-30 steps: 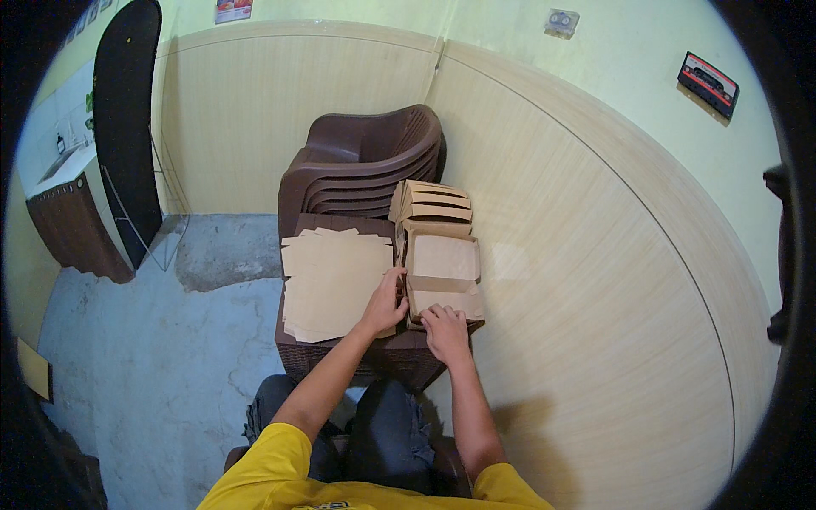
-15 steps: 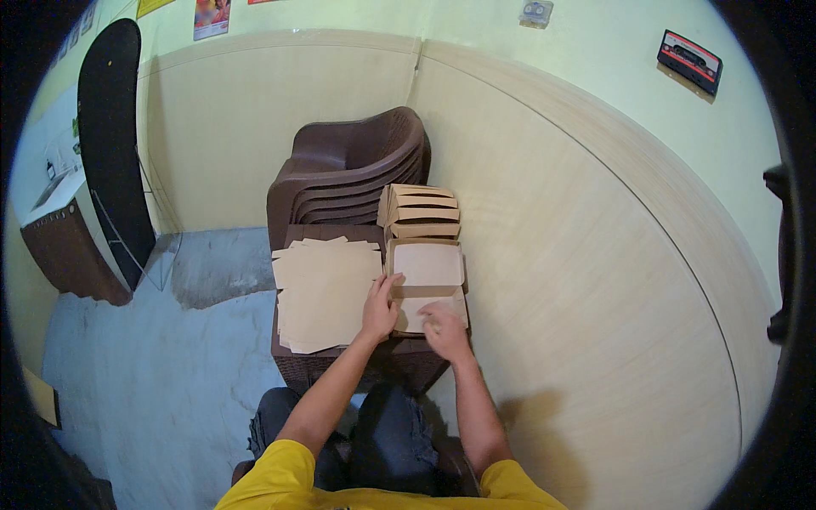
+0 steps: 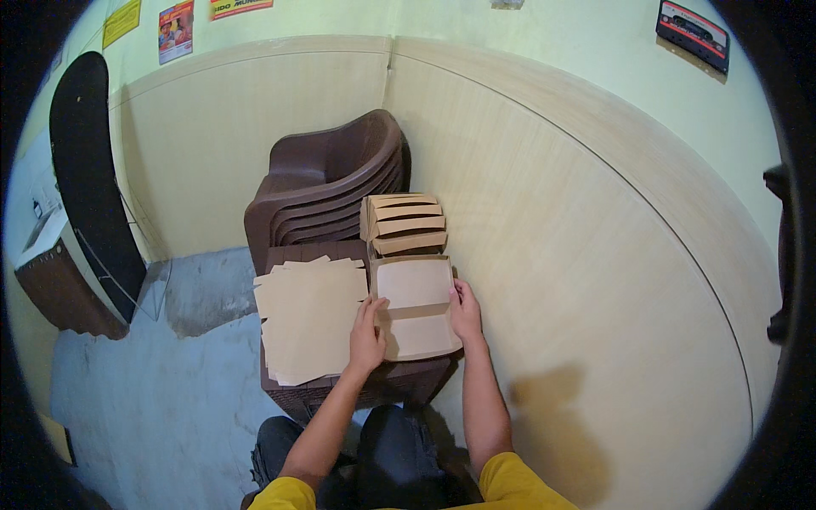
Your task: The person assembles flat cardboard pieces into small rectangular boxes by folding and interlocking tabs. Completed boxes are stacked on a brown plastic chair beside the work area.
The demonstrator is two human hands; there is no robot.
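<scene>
An open brown cardboard box [image 3: 415, 333] with a hinged lid lies on the right part of the brown table [image 3: 327, 248], its paler inside facing up. At its left side, my left hand [image 3: 367, 338] holds the edge near the fold, thumb toward the inside. My right hand [image 3: 465, 310] grips the opposite side, fingers around the edge by the crease. Left of the box lies a loose pile of flat cardboard blanks [image 3: 310, 319], with notched, uneven edges. Behind the box, several folded cardboard boxes [image 3: 410, 225] are stacked one on another.
Stacked brown plastic armchairs [image 3: 327, 183] stand behind the table. A wood-panelled wall [image 3: 561, 255] runs close along the right. To the left are the bluish floor [image 3: 161, 399], a tall black board [image 3: 93, 178] and a counter with a sink [image 3: 55, 263].
My right hand has moved from inside the box's near half to its right side and taken hold there. My left hand stays at the left edge. The view has shifted slightly.
</scene>
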